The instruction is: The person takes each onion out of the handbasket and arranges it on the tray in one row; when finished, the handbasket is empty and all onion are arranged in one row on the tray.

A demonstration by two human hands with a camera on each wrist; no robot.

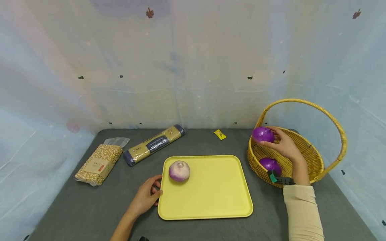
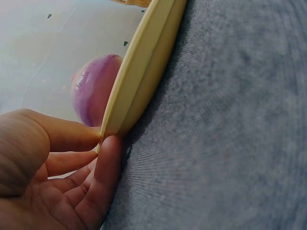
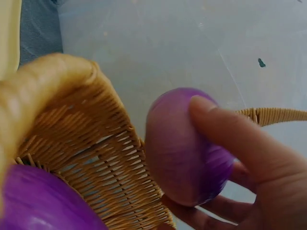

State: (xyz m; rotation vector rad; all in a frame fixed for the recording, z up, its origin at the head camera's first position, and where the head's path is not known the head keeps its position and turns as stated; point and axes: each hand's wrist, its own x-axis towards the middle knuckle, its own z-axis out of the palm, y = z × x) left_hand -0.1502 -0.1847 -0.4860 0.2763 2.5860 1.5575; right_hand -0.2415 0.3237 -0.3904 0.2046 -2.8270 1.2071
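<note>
My left hand (image 1: 146, 196) pinches the left rim of a yellow tray (image 1: 211, 187); the left wrist view has thumb and fingers on either side of that rim (image 2: 136, 72). On the tray, near its far left corner, sits a round white-and-purple onion (image 1: 179, 171). Over the wicker basket (image 1: 315, 157), my right hand (image 1: 284, 144) holds a purple onion (image 1: 263, 135) between thumb and fingers. This onion (image 3: 177, 143) is above the basket's left side, with the thumb across its skin in the right wrist view. A second purple onion (image 1: 270, 166) lies inside the basket.
A tall arched handle (image 1: 339, 130) rises over the basket. Left of the tray lie a clear bag of pale beans or grains (image 1: 98, 164) and a blue-and-gold roll pack (image 1: 155, 144). A small yellow packet (image 1: 220, 134) sits near the table's back edge, before a hanging sheet.
</note>
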